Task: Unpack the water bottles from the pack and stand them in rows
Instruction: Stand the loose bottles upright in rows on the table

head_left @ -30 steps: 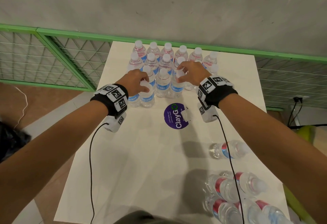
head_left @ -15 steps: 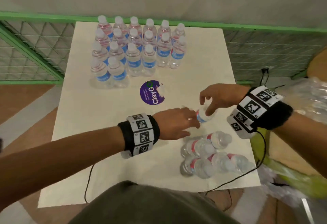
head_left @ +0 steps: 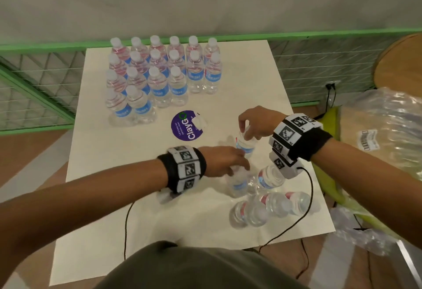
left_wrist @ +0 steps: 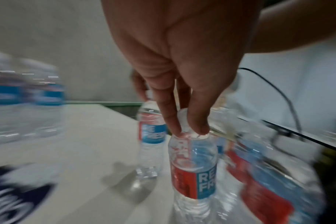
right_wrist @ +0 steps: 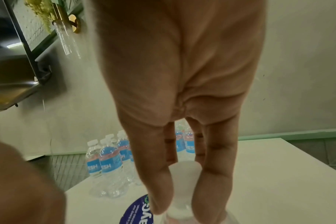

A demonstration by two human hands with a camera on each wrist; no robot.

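Observation:
Several clear water bottles with blue and red labels stand in rows at the table's far left, also seen as rows. My right hand pinches the white cap of an upright bottle near the table's right side. Just nearer, my left hand pinches the neck of a second upright bottle, partly hidden under the hand as bottle. Several more bottles lie on their sides at the near right corner.
A round purple ClayGo sticker lies on the white table between the rows and my hands. Crumpled clear pack wrap sits off the right edge. A green mesh railing runs behind, with a wooden round top at far right.
Both hands left the standing rows and came to the loose bottles at the near right. Each has taken hold of one bottle, which now stands upright.

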